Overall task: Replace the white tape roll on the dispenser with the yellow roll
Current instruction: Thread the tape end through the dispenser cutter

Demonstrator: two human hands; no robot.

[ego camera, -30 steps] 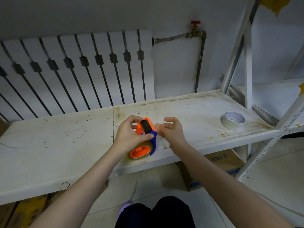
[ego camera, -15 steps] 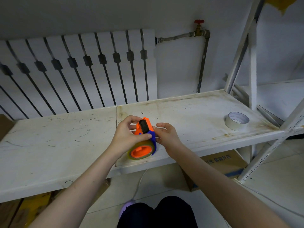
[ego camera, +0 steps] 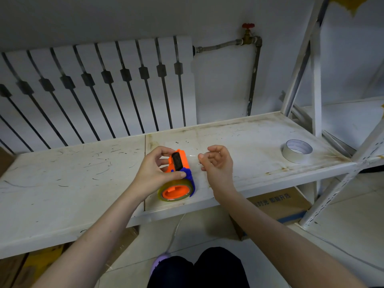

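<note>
Dispenser (ego camera: 179, 173) steadied on the shelf (ego camera: 62, 179), yellow roll (ego camera: 175, 191) already seated.

The dispenser is gripped by the left hand (ego camera: 154, 173), fingers closed around its orange body, probably so the tape end can be threaded. The right hand (ego camera: 217, 163) is held just beside it, fingers loosely curled; whether a clear tape end is pinched cannot be told. The white roll (ego camera: 297, 150) lies well apart, flat, its core empty.

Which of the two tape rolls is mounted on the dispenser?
The yellowish roll, wrapped around the orange hub of the dispenser that the left hand grips. The white roll lies flat and loose on the shelf, far right.
</note>
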